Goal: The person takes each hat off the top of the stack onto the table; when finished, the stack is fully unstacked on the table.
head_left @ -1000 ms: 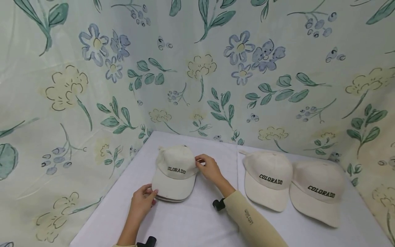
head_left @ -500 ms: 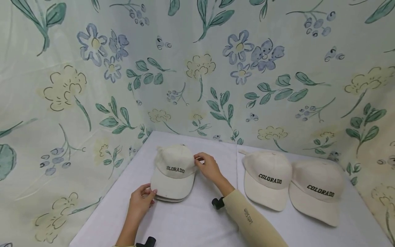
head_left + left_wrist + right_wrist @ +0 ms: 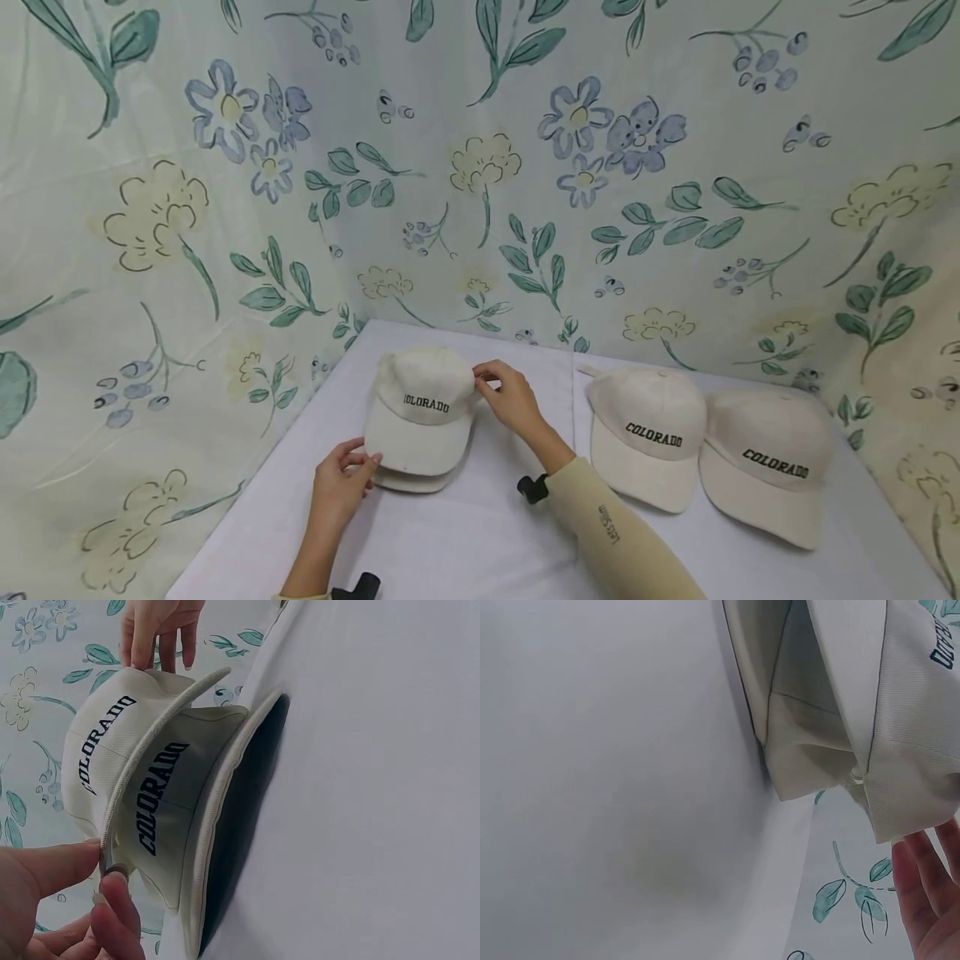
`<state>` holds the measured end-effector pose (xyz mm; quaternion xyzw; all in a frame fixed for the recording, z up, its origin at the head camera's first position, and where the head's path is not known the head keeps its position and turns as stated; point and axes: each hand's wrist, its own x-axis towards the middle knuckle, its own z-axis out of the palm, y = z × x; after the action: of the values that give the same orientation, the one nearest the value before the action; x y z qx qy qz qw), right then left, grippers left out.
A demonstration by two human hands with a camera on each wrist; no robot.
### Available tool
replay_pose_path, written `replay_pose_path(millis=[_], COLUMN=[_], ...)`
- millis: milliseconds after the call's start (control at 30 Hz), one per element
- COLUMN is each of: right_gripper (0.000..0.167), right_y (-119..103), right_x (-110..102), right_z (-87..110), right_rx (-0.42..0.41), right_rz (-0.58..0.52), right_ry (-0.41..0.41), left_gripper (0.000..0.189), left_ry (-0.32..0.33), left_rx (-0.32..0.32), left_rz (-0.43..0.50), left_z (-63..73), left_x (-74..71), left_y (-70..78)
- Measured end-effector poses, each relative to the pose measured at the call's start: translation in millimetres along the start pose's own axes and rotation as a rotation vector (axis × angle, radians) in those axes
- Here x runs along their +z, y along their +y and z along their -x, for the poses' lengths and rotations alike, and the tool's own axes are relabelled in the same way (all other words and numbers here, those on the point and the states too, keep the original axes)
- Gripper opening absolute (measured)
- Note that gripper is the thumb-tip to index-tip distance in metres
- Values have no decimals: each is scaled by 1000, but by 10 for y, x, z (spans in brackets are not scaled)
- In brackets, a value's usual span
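Two cream baseball caps lettered COLORADO are stacked at the left of the table. In the left wrist view the upper cap (image 3: 101, 735) is raised, with a gap between its brim and the lower cap (image 3: 161, 795), which sits on the table. My left hand (image 3: 341, 483) pinches the left edge of the upper cap's brim between thumb and fingers. On the other side, my right hand (image 3: 513, 404) holds the right edge of its crown by the fingertips. From above, only the front of the lower cap's brim (image 3: 412, 483) shows.
Two more COLORADO caps stand at the right, a nearer-centre cap (image 3: 652, 408) and a far-right cap (image 3: 772, 433), side by side and touching. White cloth covers the table (image 3: 465, 542). A floral curtain (image 3: 450, 250) hangs behind and along the sides.
Both hands have lifted the upper cap slightly off the lower one. More of the lower brim now shows beneath it. The two caps at the right have stayed in place.
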<state>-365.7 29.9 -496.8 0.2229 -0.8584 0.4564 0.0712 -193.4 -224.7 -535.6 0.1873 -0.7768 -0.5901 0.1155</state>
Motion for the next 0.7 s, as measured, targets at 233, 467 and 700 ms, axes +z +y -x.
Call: replay_pose_path(millis=[233,467,700], right_gripper=[15,15,15], right_y=[-32,-34,-44], right_x=[-75,-136,-196], right_z=[-8,-9,-3], right_rx=[-7,-7,-68], right_rz=[-26,-17,-18], right_ry=[18,29,55], left_gripper=[50,50,51], left_ry=[-1,3,0], left_rx=[6,27,31], left_rz=[26,52,82], left_z=[3,-4,-1], left_x=[14,49,83], left_y=[66,102,114])
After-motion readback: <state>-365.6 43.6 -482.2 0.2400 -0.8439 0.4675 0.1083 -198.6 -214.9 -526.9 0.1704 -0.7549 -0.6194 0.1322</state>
